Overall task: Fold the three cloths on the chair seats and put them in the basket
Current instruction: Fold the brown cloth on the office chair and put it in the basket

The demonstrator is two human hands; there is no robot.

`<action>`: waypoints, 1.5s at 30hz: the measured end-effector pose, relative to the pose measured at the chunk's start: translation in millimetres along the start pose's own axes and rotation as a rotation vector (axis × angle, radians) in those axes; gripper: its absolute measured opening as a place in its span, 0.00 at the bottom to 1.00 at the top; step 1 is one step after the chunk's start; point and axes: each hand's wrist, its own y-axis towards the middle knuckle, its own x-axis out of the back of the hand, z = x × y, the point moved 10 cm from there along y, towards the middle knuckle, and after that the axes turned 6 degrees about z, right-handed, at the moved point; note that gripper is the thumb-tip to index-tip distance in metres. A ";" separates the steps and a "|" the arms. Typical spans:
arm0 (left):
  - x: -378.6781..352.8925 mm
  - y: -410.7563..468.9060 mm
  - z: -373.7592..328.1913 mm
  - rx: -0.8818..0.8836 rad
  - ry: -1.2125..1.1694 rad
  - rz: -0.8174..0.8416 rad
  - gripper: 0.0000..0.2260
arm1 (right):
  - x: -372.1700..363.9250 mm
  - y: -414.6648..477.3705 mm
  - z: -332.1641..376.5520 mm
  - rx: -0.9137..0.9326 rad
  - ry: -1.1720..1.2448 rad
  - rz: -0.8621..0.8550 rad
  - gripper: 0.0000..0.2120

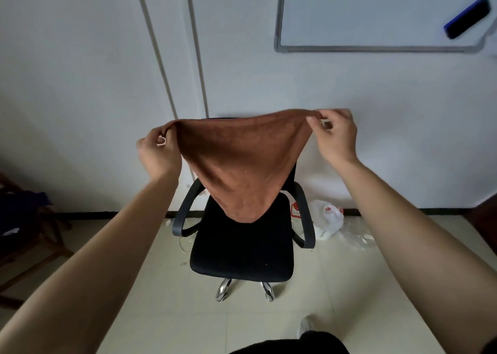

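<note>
1. The pale tiled floor (pixel 349 286) and the white wall (pixel 80 84) fill most of my view; a metal-framed whiteboard (pixel 376 12) hangs far right with a blue and black eraser (pixel 466 17) stuck to it.
2. The black office chair with curved grey armrests (pixel 242 251) stands in the middle, its seat bare.
3. The rust-brown terry cloth (pixel 236 165) hangs in the air above that seat, drooping to a point that ends just over the seat's far part.
4. A dark wooden chair (pixel 29 235) at the left edge carries something dark blue, perhaps another cloth; I cannot tell.
5. A white plastic bag with red print (pixel 326 219) lies on the floor right of the chair; the print is too blurred to read.
6. My left hand (pixel 158 154) pinches the cloth's left corner; my right hand (pixel 334 136) pinches the right one.
7. Risk, as I judge it: the sagging middle may fold crooked, or a corner may slip from so light a pinch.
8. No basket shows here.
</note>
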 end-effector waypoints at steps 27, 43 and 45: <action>-89.3 74.2 -31.0 -0.019 -0.161 0.202 0.11 | -50.9 77.4 -40.9 -0.256 0.332 0.009 0.08; -22.8 -69.1 71.0 -0.063 0.322 0.049 0.12 | -37.1 -109.1 -122.4 -0.572 -0.009 -0.105 0.15; -19.1 -94.0 97.6 -0.095 0.393 0.141 0.13 | -38.1 -145.0 -141.0 -0.604 -0.074 -0.063 0.14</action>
